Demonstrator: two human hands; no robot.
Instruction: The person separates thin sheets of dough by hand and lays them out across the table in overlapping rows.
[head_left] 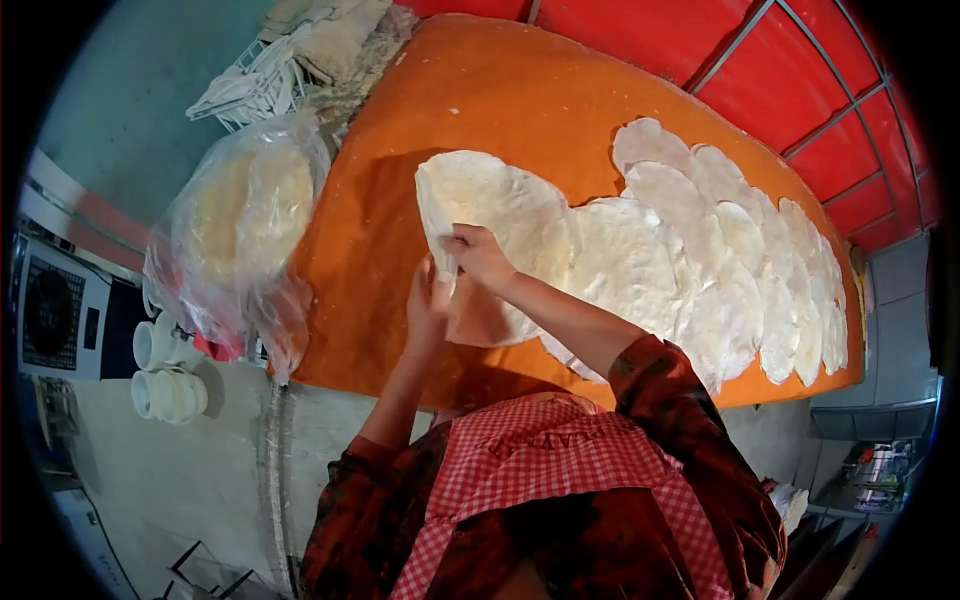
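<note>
A large thin round flatbread sheet [505, 205] is raised at its left edge above the orange cloth-covered table [370, 290]. My right hand [480, 258] grips the sheet near its folded left edge, fingers closed. Just below and left, my left hand [428, 305] is at the lower end of that edge, its fingers pinching the sheet's hanging border. The two hands are close together. To the right, many similar pale sheets [720, 270] overlap in rows on the table, and the held sheet's right side lies against the nearest of them.
A clear plastic bag [240, 215] with pale round sheets stands left of the table. Behind it is a wire basket [265, 85] with cloths. White buckets [170, 395] are on the floor at the left. A red panel with metal bars [800, 90] borders the far side.
</note>
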